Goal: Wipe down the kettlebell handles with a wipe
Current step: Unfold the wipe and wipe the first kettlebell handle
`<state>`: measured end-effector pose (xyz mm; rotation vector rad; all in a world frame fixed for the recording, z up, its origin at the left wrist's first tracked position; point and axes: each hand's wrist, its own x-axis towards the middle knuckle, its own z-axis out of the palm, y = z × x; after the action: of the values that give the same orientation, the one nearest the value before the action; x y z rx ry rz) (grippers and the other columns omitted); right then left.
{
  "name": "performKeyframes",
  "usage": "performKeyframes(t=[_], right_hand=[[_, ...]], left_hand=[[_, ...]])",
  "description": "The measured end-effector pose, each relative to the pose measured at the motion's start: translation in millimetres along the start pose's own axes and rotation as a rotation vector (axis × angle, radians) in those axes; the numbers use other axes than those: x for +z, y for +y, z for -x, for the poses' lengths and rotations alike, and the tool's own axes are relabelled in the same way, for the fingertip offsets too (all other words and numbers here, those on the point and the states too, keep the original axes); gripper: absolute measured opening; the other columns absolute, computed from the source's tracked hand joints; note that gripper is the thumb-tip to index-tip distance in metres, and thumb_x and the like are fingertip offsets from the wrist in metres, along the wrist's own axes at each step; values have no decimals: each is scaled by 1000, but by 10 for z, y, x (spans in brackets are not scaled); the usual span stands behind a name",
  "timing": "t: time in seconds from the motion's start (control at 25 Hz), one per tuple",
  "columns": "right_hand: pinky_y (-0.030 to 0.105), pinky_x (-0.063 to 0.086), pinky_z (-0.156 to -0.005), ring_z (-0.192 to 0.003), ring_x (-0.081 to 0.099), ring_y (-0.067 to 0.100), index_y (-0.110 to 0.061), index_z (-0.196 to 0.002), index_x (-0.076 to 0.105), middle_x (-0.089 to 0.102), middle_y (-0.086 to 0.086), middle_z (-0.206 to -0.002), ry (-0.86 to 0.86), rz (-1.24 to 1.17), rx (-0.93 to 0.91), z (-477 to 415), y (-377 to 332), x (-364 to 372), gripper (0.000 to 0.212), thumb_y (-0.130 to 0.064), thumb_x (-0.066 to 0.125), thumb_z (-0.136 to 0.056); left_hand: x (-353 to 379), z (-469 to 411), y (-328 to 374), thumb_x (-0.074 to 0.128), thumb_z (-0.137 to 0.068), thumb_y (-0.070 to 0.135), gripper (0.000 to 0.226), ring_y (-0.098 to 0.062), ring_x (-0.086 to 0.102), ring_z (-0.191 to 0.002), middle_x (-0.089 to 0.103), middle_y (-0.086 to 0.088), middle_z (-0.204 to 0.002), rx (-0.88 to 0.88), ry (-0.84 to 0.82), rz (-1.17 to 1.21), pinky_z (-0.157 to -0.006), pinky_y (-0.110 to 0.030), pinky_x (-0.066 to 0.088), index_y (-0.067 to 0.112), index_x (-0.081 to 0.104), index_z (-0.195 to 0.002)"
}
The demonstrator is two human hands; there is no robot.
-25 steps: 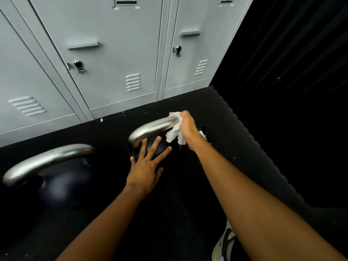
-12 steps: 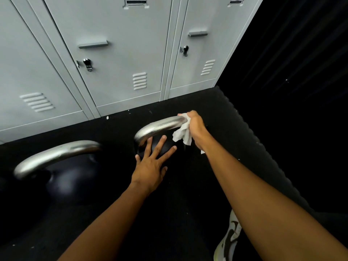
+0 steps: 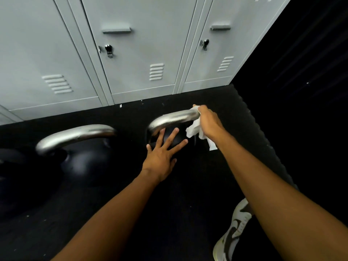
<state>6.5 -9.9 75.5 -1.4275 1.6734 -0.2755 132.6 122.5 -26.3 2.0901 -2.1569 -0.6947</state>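
Observation:
Two black kettlebells with silver handles stand on the dark floor mat. My right hand (image 3: 208,121) grips a white wipe (image 3: 194,129) wrapped round the right end of the nearer kettlebell's handle (image 3: 172,118). My left hand (image 3: 162,155) lies flat with spread fingers on that kettlebell's black body (image 3: 170,133), just below the handle. The second kettlebell's handle (image 3: 75,135) arches to the left above its round black body (image 3: 84,162), untouched.
Grey metal lockers (image 3: 139,53) with latches and vents rise right behind the kettlebells. The black mat's ridged edge (image 3: 261,132) runs down the right side. My white and dark shoe (image 3: 233,232) is at the lower right.
The view has shifted, so the kettlebells sit further right in frame. My right hand stays at the handle's right end with the wipe. The left hand keeps resting on the body.

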Motion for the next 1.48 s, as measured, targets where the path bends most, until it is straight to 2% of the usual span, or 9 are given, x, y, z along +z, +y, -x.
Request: performKeyframes(t=[0.2, 0.32, 0.4, 0.48, 0.56, 0.8, 1.08, 1.28, 1.48], right_hand=[[34, 12, -123, -144, 31, 10, -25, -148, 47, 43, -7, -153, -42, 391, -739, 278, 26, 197, 54, -27, 21, -100], [42, 4, -125, -153, 3, 8, -27, -159, 18, 16, -11, -165, -30, 607, -931, 207, 431, 151, 65, -14, 45, -101], [44, 9, -125, -153, 2, 8, -30, -159, 17, 14, -12, -165, -14, 639, -877, 120, 400, 93, 72, -12, 53, -99], [39, 9, -125, -150, 14, 8, -30, -154, 34, 29, -10, -161, -24, 541, -695, 103, 123, 136, 53, -25, 32, -100], [38, 7, -125, -146, 27, 8, -28, -148, 45, 42, -8, -154, -20, 546, -615, 186, -124, 252, 61, -32, 19, -93], [43, 2, -125, -153, 4, 10, -23, -159, 19, 15, -9, -165, -3, 731, -955, 426, 288, 174, 61, -20, 27, -99], [38, 14, -124, -141, 34, 12, -22, -146, 46, 47, -2, -149, 14, 613, -606, 236, -138, 237, 51, -27, 26, -100], [41, 1, -125, -152, 7, 8, -25, -159, 20, 17, -11, -164, -49, 713, -902, 457, 210, 172, 62, -21, 25, -97], [38, 13, -124, -149, 18, 10, -24, -154, 32, 31, -4, -160, -45, 602, -603, 242, 16, 64, 51, -20, 28, -103]], left_hand=[[10, 0, -25, 52, -100, 38, 80, -30, -34, -144, -40, 18, -154, 12, 6, -44, -108, -75, 24, 58, -9, -147], [15, -11, -26, 51, -100, 40, 74, -29, -35, -144, -41, 17, -153, 13, 7, -54, -108, -74, 27, 52, 0, -152], [0, -9, -22, 52, -100, 38, 78, -30, -36, -144, -41, 17, -153, 20, 10, -36, -108, -75, 23, 54, -5, -151], [-12, 3, -15, 53, -99, 37, 83, -30, -35, -144, -40, 18, -154, 21, 1, -22, -109, -75, 21, 58, -10, -149], [-15, 2, -13, 52, -100, 37, 82, -30, -35, -144, -41, 17, -153, 19, -18, -26, -110, -74, 20, 59, -13, -146], [-25, -14, -15, 52, -100, 38, 70, -29, -32, -146, -36, 16, -156, 21, -17, -13, -109, -75, 22, 49, 9, -153], [-13, -8, -19, 52, -100, 37, 83, -30, -35, -144, -43, 17, -151, 15, -22, -40, -110, -74, 20, 59, -14, -145], [-3, -16, -16, 53, -99, 39, 71, -29, -32, -146, -38, 15, -155, 16, 0, -33, -109, -74, 24, 48, 8, -153], [1, -6, -15, 54, -98, 36, 82, -30, -34, -145, -38, 17, -155, 26, 7, -18, -109, -76, 20, 57, -6, -150]])
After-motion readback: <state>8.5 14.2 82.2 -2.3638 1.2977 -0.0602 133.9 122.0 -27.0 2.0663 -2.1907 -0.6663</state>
